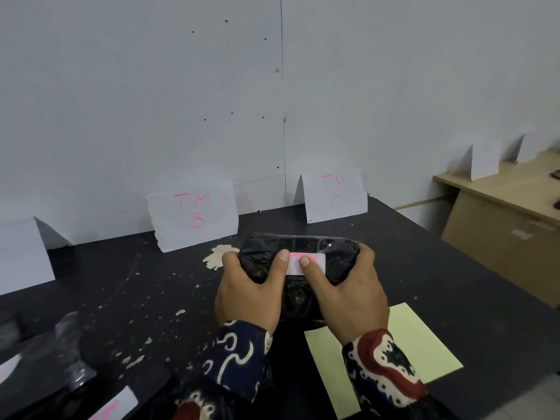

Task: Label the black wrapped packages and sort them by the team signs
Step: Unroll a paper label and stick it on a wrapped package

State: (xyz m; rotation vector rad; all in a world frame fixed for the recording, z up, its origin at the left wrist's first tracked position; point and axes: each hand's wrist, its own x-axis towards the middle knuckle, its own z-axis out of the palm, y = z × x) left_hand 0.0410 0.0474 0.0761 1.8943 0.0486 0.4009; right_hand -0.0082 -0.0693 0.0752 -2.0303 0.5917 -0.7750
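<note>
Black and paint-flecked, the table runs back to a pale panel wall. Nearest, at the left edge, lies one crinkled black package beside a white label with pink writing, and on the right one pale yellow sheet. Mid-table, one glossy plastic-wrapped parcel is clasped at either end by the left hand and right hand, both thumbs pressing a white sticker on its top. Behind stand three folded paper signs in view on this table: a blank-looking card, TIM B and TIM C.
</note>
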